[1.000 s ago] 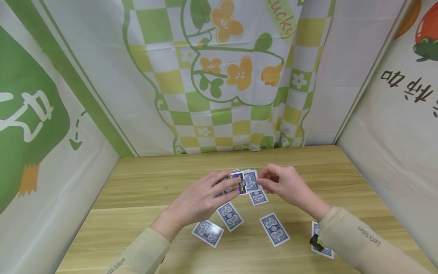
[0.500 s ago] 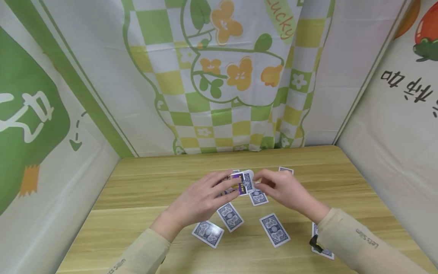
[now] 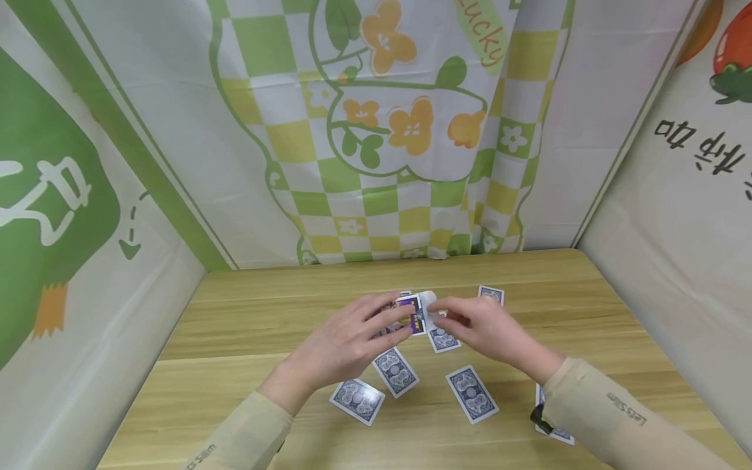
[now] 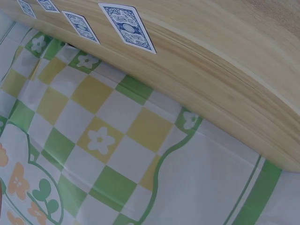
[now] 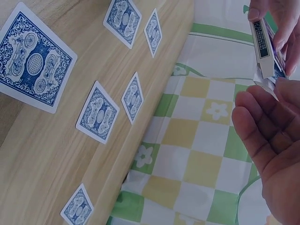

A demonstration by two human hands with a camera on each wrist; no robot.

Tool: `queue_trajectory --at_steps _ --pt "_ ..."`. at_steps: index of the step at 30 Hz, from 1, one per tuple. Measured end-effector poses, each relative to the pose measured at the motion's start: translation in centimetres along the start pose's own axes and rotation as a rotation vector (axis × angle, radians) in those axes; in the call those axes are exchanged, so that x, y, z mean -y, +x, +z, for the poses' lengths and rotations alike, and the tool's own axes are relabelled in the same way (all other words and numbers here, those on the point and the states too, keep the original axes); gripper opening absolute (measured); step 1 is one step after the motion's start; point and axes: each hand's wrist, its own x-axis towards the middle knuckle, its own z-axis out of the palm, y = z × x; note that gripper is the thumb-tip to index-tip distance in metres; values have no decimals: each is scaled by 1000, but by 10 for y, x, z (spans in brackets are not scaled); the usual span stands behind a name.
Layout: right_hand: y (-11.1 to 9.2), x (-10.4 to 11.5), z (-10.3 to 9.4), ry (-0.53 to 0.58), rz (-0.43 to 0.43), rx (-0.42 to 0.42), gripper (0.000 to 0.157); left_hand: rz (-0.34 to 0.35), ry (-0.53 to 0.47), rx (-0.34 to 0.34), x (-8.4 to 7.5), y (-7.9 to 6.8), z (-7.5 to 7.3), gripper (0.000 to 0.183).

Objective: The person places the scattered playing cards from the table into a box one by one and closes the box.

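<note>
My left hand point(image 3: 341, 343) grips a purple and yellow playing-card box point(image 3: 416, 314), which lies sideways above the table. Its white flap point(image 3: 430, 299) sticks out at the right end. At that mouth, my right hand point(image 3: 499, 329) has thumb and index finger close together on the end of a blue-backed playing card point(image 5: 278, 71) that is mostly inside the box. The remaining fingers of the right hand curl loosely in the right wrist view, where the box point(image 5: 263, 47) shows its narrow side. The left hand is out of its own wrist view.
Several blue-backed cards lie scattered face down: one card below the box point(image 3: 395, 372), a card at lower left point(image 3: 357, 400), a card front centre point(image 3: 472, 393), and one at the back right point(image 3: 492, 294). The wooden table point(image 3: 247, 307) meets a patterned cloth point(image 3: 352, 209) behind.
The right hand has moved left to the box, and the card sticking out of it has slid almost fully in. A card at the back right has come into sight. The left hand stays put.
</note>
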Motion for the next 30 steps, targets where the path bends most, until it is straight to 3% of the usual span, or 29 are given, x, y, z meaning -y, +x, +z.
queue_trajectory --at_steps 10,19,23,30 --pt "-1 -1 1 25 -42 22 30 5 6 1 0 0 0 52" --pt "-11 -12 -6 70 -80 -7 28 -5 -8 -8 0 -1 1 49" --pt "-18 -20 -14 107 -14 45 25 -10 -9 -9 1 -3 1 47" --pt "-35 -39 -28 86 227 274 26 -13 -3 -3 0 -5 0 47"
